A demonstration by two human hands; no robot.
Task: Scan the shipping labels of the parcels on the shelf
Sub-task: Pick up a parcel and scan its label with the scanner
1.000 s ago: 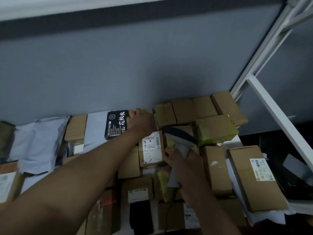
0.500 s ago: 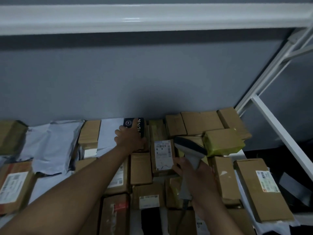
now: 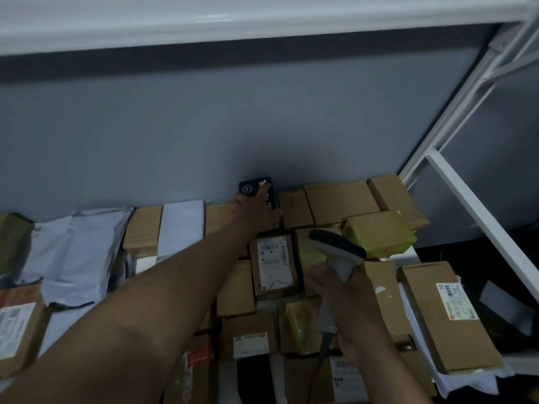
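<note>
My left hand reaches to the back of the shelf and grips a small black box, tilted up against the grey wall. My right hand holds a grey handheld scanner by its handle, its head over the parcels. Just left of the scanner lies a brown parcel with a white shipping label facing up. Cardboard parcels fill the shelf around both hands.
Grey plastic mailers lie at the left. A long box with a label sits at the right, a yellow-taped parcel behind the scanner. The white shelf frame slants down the right side; a white shelf edge runs overhead.
My left hand took hold of the black box, which lay flat at the back, and tipped it up against the wall. The scanner in my right hand stayed over the same parcels.
</note>
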